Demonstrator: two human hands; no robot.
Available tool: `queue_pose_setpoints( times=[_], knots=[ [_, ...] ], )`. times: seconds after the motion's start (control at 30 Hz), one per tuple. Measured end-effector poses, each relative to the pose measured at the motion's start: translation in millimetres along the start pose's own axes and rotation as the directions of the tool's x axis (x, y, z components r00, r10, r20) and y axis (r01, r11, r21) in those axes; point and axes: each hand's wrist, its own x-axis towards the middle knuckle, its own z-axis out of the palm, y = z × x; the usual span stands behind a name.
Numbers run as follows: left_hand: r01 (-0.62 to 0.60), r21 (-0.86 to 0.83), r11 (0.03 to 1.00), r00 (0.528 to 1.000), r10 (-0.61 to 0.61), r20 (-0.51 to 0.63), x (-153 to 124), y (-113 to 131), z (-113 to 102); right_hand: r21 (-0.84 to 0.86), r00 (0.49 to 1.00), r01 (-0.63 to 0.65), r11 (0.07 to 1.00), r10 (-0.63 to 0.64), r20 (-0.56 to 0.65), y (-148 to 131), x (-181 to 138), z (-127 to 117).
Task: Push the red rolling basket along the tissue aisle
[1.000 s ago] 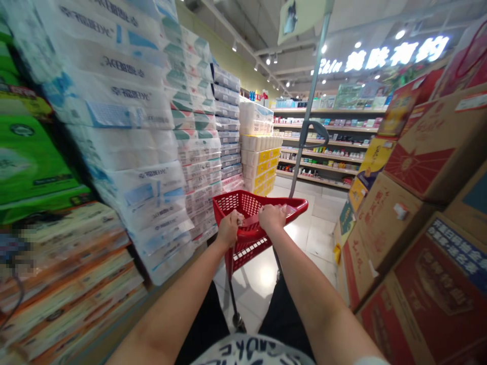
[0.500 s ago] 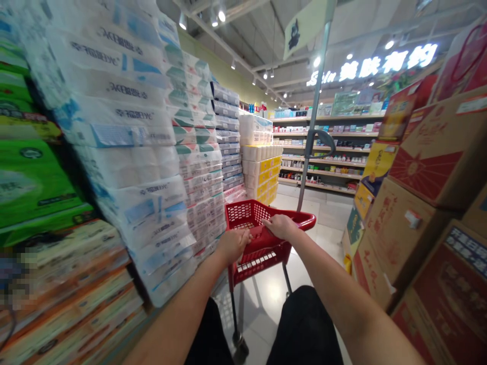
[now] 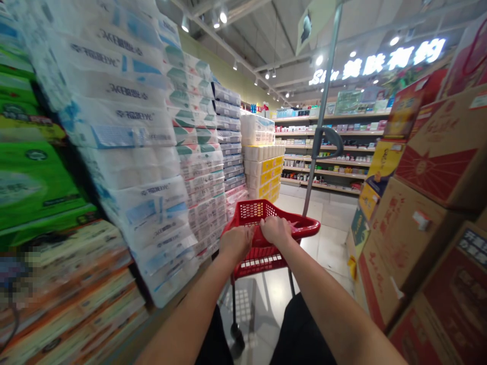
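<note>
Gripping the near rim of a red shopping cart (image 3: pixel 262 261), the left hand (image 3: pixel 236 242) and right hand (image 3: pixel 276 230) sit close side by side, the fingers of each curled down and pressed together over the plastic edge. The cart stands on the tiled floor (image 3: pixel 331 243) in the middle of a shop aisle, its mesh basket tilted slightly towards the left. A grey pole (image 3: pixel 323 116) rises behind the cart's far right corner. Stacked packs of toilet paper (image 3: pixel 133 152) tower along the left edge of the aisle, just beside the cart, with green packs (image 3: pixel 34 177) nearer the camera. Cardboard boxes (image 3: pixel 426 203) are piled along the right edge. Stocked shelves (image 3: pixel 335 152) cross the far end.
</note>
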Motion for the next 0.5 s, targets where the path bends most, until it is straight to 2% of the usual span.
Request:
queue_pose_setpoints(
  times=[0.1,0.17,0.23,0.3,0.37,0.43,0.5],
  knots=[
    [-0.086,-0.013,0.996,0.955,0.086,0.285,22,-14,-14,-0.006,1.000,0.015,1.000,-0.015,0.005,-4,-3,1],
    [-0.078,-0.005,0.997,0.939,0.075,0.336,25,-16,-16,-0.006,1.000,0.018,1.000,-0.018,0.016,-7,-4,2],
    [-0.027,0.009,1.000,0.972,0.024,0.233,16,-12,-10,-0.002,1.000,0.011,1.000,-0.011,0.022,-9,-6,1],
    [-0.009,0.011,1.000,1.000,0.009,0.021,-1,-7,-1,0.000,1.000,0.005,1.000,-0.005,0.019,-11,-8,-2],
    [-0.048,0.024,0.999,0.986,0.051,-0.160,-17,-2,7,0.000,1.000,0.004,1.000,-0.004,0.015,-12,-11,-6],
    [-0.062,0.034,0.998,0.976,0.067,-0.205,-21,-1,10,0.003,1.000,-0.001,1.000,0.001,0.022,-12,-14,-10],
    [-0.034,0.031,0.999,0.994,0.037,-0.102,-12,-2,6,-0.002,1.000,-0.007,1.000,0.007,0.027,-12,-15,-11]
  ],
)
